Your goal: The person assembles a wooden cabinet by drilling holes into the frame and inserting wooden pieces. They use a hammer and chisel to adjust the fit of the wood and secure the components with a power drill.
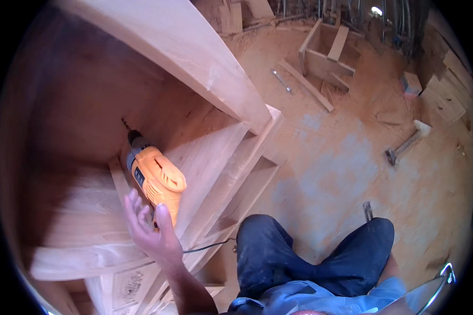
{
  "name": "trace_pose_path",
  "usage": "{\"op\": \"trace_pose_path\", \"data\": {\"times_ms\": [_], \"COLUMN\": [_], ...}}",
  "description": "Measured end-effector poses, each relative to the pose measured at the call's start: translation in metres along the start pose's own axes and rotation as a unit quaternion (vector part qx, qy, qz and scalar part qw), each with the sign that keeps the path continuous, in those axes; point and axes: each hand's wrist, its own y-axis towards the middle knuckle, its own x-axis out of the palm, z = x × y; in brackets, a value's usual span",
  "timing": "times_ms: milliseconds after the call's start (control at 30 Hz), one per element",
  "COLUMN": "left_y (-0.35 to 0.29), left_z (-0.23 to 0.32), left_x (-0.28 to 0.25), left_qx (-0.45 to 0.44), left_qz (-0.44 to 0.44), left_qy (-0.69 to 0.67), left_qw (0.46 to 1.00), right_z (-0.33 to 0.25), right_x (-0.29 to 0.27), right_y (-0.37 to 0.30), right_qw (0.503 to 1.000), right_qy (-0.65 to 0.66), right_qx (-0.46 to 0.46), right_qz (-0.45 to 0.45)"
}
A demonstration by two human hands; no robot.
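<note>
The drill (156,170) is orange with a black chuck (135,137) and brownish bit (125,124). Around the drill, the wooden cabinet (207,149) is pinkish tan with streaky grain. Right of the drill, the floor (320,163) is orange-brown, blotched bluish grey; the trousers (265,252) are dark navy, the shirt (320,298) pale blue.

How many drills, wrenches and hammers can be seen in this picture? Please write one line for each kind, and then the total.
Orange drill: 1
Wrench: 1
Hammer: 1
Total: 3
Not counted: a partly hidden metal piece, as its kind is unclear.
</note>
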Motion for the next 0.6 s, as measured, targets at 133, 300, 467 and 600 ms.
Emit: {"op": "trace_pose_path", "data": {"times_ms": [133, 300, 467, 600], "left_y": [-0.005, 0.037, 0.098, 0.092], "left_z": [-0.008, 0.012, -0.042, -0.047], "left_x": [-0.02, -0.024, -0.027, -0.001], "left_qx": [-0.086, -0.118, -0.2, -0.337], "left_qz": [0.024, -0.035, -0.049, -0.097], "left_qy": [-0.014, 0.211, 0.28, 0.331], "left_qw": [0.996, 0.97, 0.938, 0.876], "right_z": [-0.083, -0.248, -0.392, -0.492], "right_x": [-0.071, -0.227, -0.27, -0.302], "right_y": [-0.021, -0.072, -0.169, -0.271], "right_qw": [0.991, 0.968, 0.866, 0.748], "right_qy": [0.011, 0.141, 0.381, 0.529], "right_qx": [-0.114, -0.187, -0.248, -0.194], "right_qz": [-0.073, -0.09, -0.208, -0.351]}}
